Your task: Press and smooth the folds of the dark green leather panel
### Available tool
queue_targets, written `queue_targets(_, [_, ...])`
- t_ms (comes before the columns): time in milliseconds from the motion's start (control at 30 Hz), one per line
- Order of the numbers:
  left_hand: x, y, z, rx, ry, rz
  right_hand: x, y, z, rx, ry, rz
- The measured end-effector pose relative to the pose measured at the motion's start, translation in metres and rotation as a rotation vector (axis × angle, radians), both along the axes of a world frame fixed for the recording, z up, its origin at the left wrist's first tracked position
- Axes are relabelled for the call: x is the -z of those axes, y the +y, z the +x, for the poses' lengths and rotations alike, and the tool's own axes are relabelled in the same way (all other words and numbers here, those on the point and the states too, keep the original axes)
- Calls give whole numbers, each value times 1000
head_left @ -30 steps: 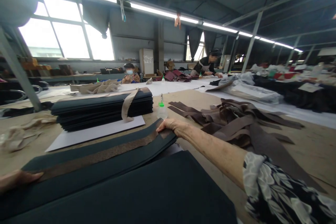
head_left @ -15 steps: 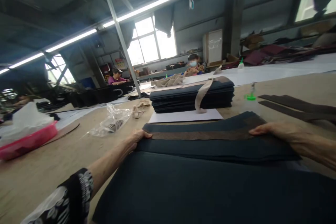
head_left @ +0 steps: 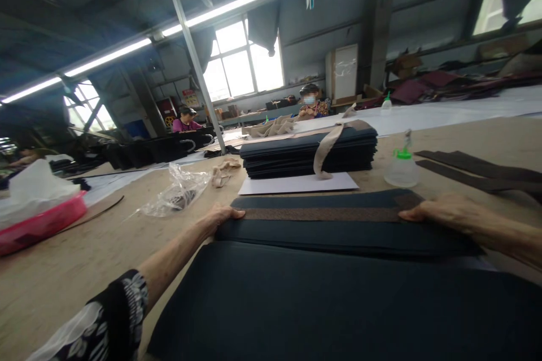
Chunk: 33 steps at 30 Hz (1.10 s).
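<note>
A brown strip (head_left: pixel 317 214) runs lengthwise across a dark blue sheet-material panel (head_left: pixel 317 231). At the left end my left hand (head_left: pixel 223 215) grips the panel's edge, thumb on top by the strip and fingers mostly hidden. My right hand (head_left: pixel 442 214) grips the other end, its thumb pressed on the strip near a small brown patch (head_left: pixel 409 201). Closer to me lies a larger dark blue sheet (head_left: pixel 322 299). Beyond the panel is a stack of dark blue pieces (head_left: pixel 305 158) with a beige strip (head_left: pixel 327 149) hanging over its front.
A white board (head_left: pixel 296 184) lies under the stack's front. A green-topped squeeze bottle (head_left: pixel 401 169) stands behind my right hand, near dark brown strips (head_left: pixel 478 172). Leftward are a clear plastic bag (head_left: pixel 178 194) and a pink basin (head_left: pixel 46 220). Two people (head_left: pixel 312 106) sit farther back.
The panel's far right corner, raised before, now lies lower and flatter, and the squeeze bottle shows more fully behind it. Both hands keep their hold at the two ends.
</note>
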<state>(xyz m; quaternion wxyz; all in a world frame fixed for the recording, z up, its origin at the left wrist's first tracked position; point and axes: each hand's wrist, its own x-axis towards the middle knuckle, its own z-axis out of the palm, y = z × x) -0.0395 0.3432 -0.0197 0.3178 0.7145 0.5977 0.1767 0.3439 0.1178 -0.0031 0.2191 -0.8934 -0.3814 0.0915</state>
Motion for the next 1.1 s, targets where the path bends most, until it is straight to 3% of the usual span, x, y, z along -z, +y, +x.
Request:
queue_targets(67, [-3, -11, -2, 64, 70, 150, -8, -6, -2, -68, -159, -3])
queue_targets(133, [-6, -24, -4, 229, 105, 276, -10, -17, -10, -186, -322, 34])
queue_targets(233, [-5, -38, -6, 536, 122, 338, -7, -35, -22, -417, -436, 19])
queue_targets(300, [-3, -40, -8, 620, 135, 353, -4, -41, -26, -502, -447, -30])
queue_targets(433, [-10, -36, -12, 614, 168, 393, -9, -44, -29, -562, -472, -62])
queue_targets(500, [-18, -46, -15, 604, 160, 432, -17, -52, -39, -580, -496, -33])
queue_targets(633, [-26, -106, -33, 694, 98, 506, -31, -99, -94, -672, -548, 135])
queue_targets(667, [-24, -126, -39, 727, 94, 508, -31, -115, -111, -748, -550, 234])
queue_targets(733, [-15, -162, -52, 795, 93, 597, -26, -144, -142, -873, -562, 251])
queue_targets(833, [2, -192, -65, 880, 119, 769, -10, -169, -166, -836, -658, 271])
queue_targets(933, [13, -195, -68, 852, 83, 816, -1, -172, -164, -790, -645, 260])
queue_targets(1100, [8, -185, -67, 839, 121, 689, -17, -164, -150, -809, -403, 93])
